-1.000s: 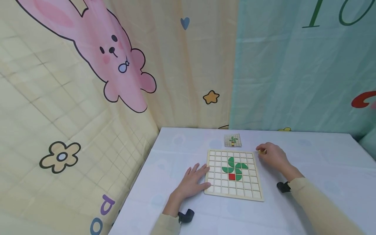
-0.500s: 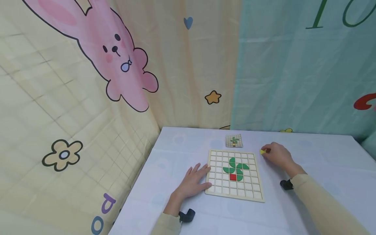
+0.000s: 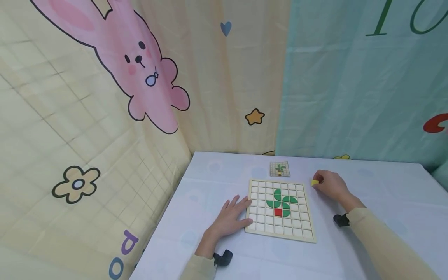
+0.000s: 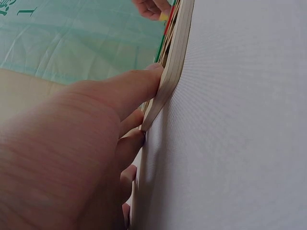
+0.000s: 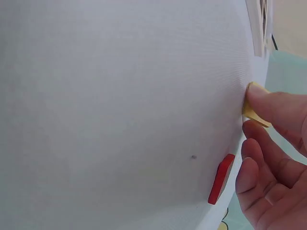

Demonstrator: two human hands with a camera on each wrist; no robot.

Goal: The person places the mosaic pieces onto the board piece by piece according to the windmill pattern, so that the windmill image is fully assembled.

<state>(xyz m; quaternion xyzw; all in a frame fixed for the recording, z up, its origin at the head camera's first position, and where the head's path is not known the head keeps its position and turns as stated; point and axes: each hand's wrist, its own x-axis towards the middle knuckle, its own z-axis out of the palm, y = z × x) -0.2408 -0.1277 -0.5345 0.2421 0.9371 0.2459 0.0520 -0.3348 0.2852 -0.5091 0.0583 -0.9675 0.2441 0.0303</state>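
A square wooden board [image 3: 259,210] with a grid of white cells lies on the table. Several green rounded tiles [image 3: 277,194] form a pinwheel on it, with a red square tile [image 3: 278,212] among them. My left hand [image 3: 229,217] rests spread at the board's left side, thumb and fingers touching its edge. Beyond the board's upper right corner, my right hand [image 3: 330,184] pinches a yellow tile [image 3: 315,182] between thumb and fingers, low over the table. In the right wrist view, a loose red tile [image 5: 221,179] lies beside the curled fingers; the hand hides it from the head view.
Behind the board lies a small pattern card [image 3: 280,169] showing a similar green figure on a grid. A white cloth covers the table [image 3: 392,210]. Printed curtains [image 3: 210,77] hang along the back and left sides.
The right hand has shifted slightly to the right, and more of the yellow tile shows between its fingers. The left hand stays at the board; the head view has turned a little.
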